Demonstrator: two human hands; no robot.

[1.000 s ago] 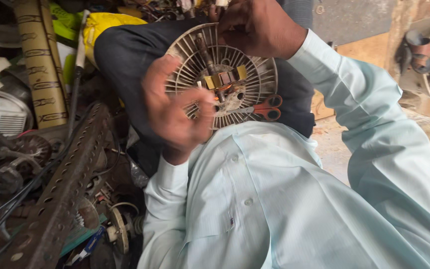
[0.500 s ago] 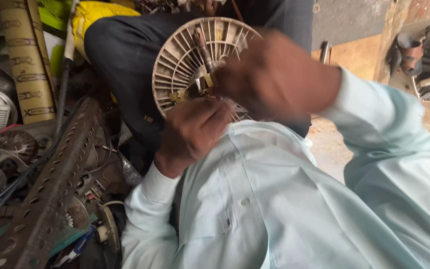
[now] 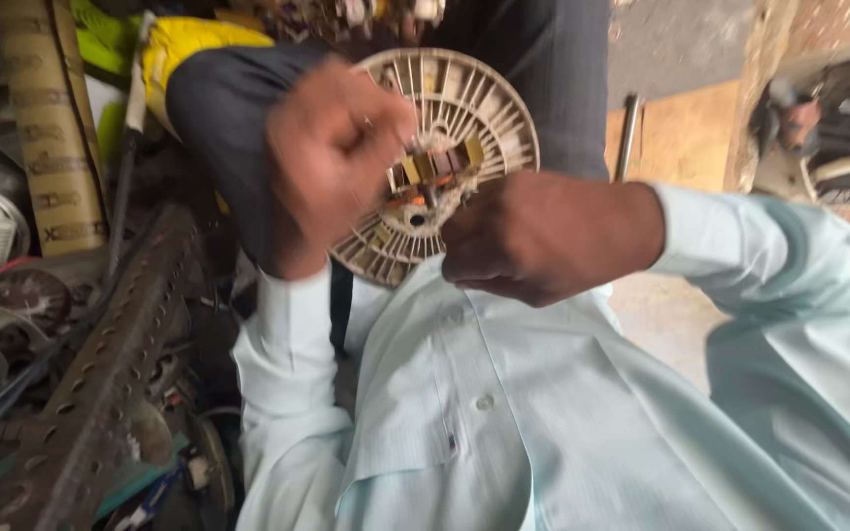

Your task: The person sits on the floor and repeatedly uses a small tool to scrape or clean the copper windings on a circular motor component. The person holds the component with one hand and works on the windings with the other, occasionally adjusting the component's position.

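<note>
1. Fan disc [image 3: 464,118]: round, cream plastic w/ radial ribs; hub at centre w/ brown-and-yellow metal bits.
2. Held upright before dark trousers [image 3: 238,118], between both hands, above pale shirt [image 3: 543,433].
3. Left hand [image 3: 332,162]: fingers curled shut on disc's left edge.
4. Right hand [image 3: 543,236]: fingers bent at hub's lower right; grip can't tell, blurred.
5. Perforated metal bar [image 3: 100,393] well left of fingers.

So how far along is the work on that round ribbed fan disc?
Done: nothing visibly finished. In hand: the ribbed disc is propped on the lap, left hand and right hand both at its central hub, whose metal parts are still mounted. Left: whatever the hub work needs; motion blur hides detail.
</note>
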